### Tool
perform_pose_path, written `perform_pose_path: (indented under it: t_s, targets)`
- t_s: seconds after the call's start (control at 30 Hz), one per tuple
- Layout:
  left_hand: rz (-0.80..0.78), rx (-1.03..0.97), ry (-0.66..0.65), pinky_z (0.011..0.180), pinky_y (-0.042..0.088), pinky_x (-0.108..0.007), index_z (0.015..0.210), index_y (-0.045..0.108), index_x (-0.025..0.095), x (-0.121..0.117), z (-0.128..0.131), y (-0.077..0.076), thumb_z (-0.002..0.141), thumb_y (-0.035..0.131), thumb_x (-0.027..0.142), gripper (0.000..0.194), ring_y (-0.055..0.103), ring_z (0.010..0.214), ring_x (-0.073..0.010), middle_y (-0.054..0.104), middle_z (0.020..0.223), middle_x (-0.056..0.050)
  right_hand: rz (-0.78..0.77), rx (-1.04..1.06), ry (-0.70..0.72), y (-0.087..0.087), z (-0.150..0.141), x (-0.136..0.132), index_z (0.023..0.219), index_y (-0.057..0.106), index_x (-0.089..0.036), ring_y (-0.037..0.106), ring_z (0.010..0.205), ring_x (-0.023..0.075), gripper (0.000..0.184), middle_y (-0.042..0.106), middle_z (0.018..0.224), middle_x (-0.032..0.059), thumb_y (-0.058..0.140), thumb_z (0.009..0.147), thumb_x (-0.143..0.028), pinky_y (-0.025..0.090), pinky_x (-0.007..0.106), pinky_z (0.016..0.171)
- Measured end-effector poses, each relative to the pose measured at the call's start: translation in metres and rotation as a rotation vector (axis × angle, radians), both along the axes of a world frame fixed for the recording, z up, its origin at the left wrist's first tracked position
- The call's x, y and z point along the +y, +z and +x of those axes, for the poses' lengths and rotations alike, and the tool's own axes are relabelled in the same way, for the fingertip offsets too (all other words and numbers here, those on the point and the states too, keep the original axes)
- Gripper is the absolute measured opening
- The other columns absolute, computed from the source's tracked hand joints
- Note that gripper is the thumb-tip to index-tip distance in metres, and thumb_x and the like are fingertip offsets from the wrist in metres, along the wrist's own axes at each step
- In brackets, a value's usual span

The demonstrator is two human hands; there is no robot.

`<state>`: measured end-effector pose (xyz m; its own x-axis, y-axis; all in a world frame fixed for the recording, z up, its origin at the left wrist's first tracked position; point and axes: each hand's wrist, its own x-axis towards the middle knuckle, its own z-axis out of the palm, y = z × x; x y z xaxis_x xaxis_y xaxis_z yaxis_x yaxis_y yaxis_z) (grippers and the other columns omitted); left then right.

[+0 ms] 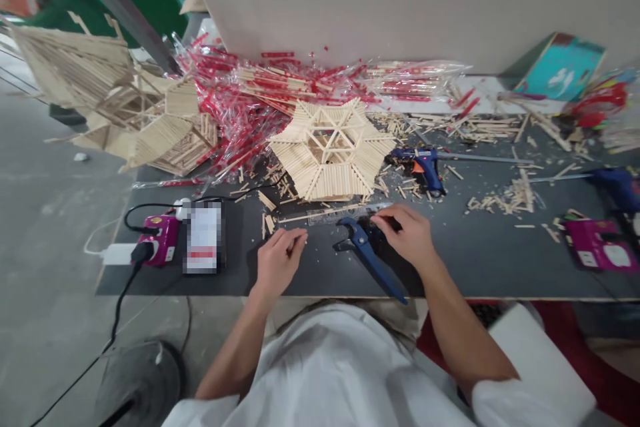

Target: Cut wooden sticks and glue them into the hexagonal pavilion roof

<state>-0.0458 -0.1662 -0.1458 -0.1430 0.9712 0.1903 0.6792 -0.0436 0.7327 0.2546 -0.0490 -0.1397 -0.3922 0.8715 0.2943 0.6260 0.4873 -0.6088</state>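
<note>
My left hand (280, 257) is low over the front of the table, its fingers curled into a pinch. Whatever its fingertips hold, if anything, is too small to make out. My right hand (407, 235) also pinches, thumb against fingers, beside the right end of a ruler (320, 219); its fingertips hide any small thing there. A thin wooden stick (300, 217) lies along the ruler. Between my hands rests a blue-handled cutter (375, 263), jaws toward the ruler. Just behind stands a six-sided roof-like model made of wooden sticks (333, 180).
A blue glue gun (427, 170) lies right of the model, among cut stick pieces. Red-and-clear wrappers (240, 113) pile up behind. A larger stick model (145, 113), phone (203, 237) and magenta power block (159, 240) are at left. Another magenta block (597, 243) sits right.
</note>
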Motion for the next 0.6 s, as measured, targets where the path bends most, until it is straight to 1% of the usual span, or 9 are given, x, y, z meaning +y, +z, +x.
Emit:
perform_pose_path:
  t_s: [0.03, 0.1, 0.17, 0.23, 0.3, 0.37, 0.4, 0.47, 0.6]
  targets:
    - [0.029, 0.053, 0.016, 0.069, 0.049, -0.029, 0.113, 0.076, 0.026, 0.003, -0.001, 0.003, 0.105, 0.061, 0.035, 0.02, 0.059, 0.067, -0.0152, 0.065, 0.079, -0.002, -0.021, -0.015, 0.045, 0.006, 0.0, -0.005, 0.106, 0.071, -0.026, 0.073, 0.099, 0.028, 0.021, 0.077, 0.103, 0.0088, 0.075, 0.095, -0.043, 0.058, 0.045, 0.093]
    - [0.078, 0.18, 0.038, 0.072, 0.049, -0.028, 0.113, 0.077, 0.025, 0.01, -0.003, 0.01, 0.105, 0.061, 0.034, 0.02, 0.064, 0.074, -0.0151, 0.07, 0.085, -0.003, -0.09, -0.046, 0.149, 0.016, 0.0, -0.018, 0.125, 0.067, -0.026, 0.069, 0.118, 0.032, 0.051, 0.074, 0.123, 0.0112, 0.083, 0.085, -0.053, 0.055, 0.051, 0.105]
    - [0.086, 0.334, 0.049, 0.074, 0.048, -0.028, 0.114, 0.077, 0.025, 0.017, -0.006, 0.018, 0.106, 0.06, 0.034, 0.021, 0.068, 0.085, -0.0175, 0.072, 0.09, -0.004, -0.164, -0.089, 0.227, 0.02, -0.001, -0.033, 0.145, 0.056, -0.028, 0.062, 0.13, 0.0345, 0.081, 0.066, 0.141, 0.0124, 0.087, 0.078, -0.061, 0.051, 0.054, 0.113]
    - [0.039, 0.485, 0.034, 0.075, 0.049, -0.03, 0.118, 0.077, 0.024, 0.023, -0.01, 0.023, 0.106, 0.06, 0.034, 0.023, 0.068, 0.098, -0.022, 0.073, 0.101, -0.007, -0.177, -0.141, 0.24, 0.018, -0.001, -0.048, 0.158, 0.043, -0.03, 0.054, 0.14, 0.0353, 0.093, 0.058, 0.153, 0.0122, 0.085, 0.081, -0.06, 0.046, 0.057, 0.119]
    - [-0.013, 0.582, -0.005, 0.08, 0.05, -0.033, 0.12, 0.077, 0.022, 0.029, -0.012, 0.025, 0.105, 0.062, 0.032, 0.024, 0.066, 0.105, -0.0255, 0.072, 0.113, -0.009, -0.128, -0.191, 0.198, 0.011, -0.001, -0.058, 0.163, 0.035, -0.03, 0.043, 0.149, 0.0361, 0.093, 0.051, 0.159, 0.012, 0.082, 0.086, -0.054, 0.038, 0.059, 0.125]
    - [-0.017, 0.614, -0.041, 0.085, 0.051, -0.036, 0.114, 0.078, 0.021, 0.033, -0.013, 0.021, 0.104, 0.061, 0.029, 0.021, 0.065, 0.107, -0.0264, 0.072, 0.115, -0.009, -0.075, -0.202, 0.14, 0.003, 0.0, -0.064, 0.163, 0.034, -0.028, 0.038, 0.153, 0.0358, 0.086, 0.049, 0.16, 0.0129, 0.078, 0.091, -0.047, 0.034, 0.06, 0.128]
    - [-0.004, 0.62, -0.052, 0.087, 0.051, -0.037, 0.11, 0.079, 0.022, 0.034, -0.012, 0.018, 0.105, 0.06, 0.027, 0.02, 0.065, 0.107, -0.0266, 0.073, 0.112, -0.009, -0.064, -0.207, 0.118, 0.0, 0.002, -0.066, 0.162, 0.034, -0.026, 0.039, 0.152, 0.0358, 0.084, 0.05, 0.16, 0.0137, 0.076, 0.093, -0.045, 0.034, 0.059, 0.127]
    - [0.025, 0.634, -0.064, 0.087, 0.049, -0.039, 0.103, 0.079, 0.023, 0.036, -0.012, 0.012, 0.105, 0.059, 0.024, 0.021, 0.065, 0.107, -0.0272, 0.074, 0.108, -0.007, -0.061, -0.224, 0.099, -0.002, 0.005, -0.067, 0.161, 0.036, -0.023, 0.044, 0.147, 0.0353, 0.078, 0.053, 0.156, 0.0147, 0.072, 0.094, -0.041, 0.037, 0.059, 0.125]
    - [0.039, 0.671, -0.071, 0.087, 0.048, -0.041, 0.101, 0.074, 0.019, 0.037, -0.01, 0.005, 0.106, 0.053, 0.019, 0.022, 0.064, 0.106, -0.0282, 0.074, 0.106, -0.008, -0.057, -0.279, 0.109, 0.003, 0.016, -0.067, 0.153, 0.047, -0.02, 0.051, 0.137, 0.0339, 0.065, 0.06, 0.147, 0.0136, 0.069, 0.094, -0.036, 0.04, 0.055, 0.121]
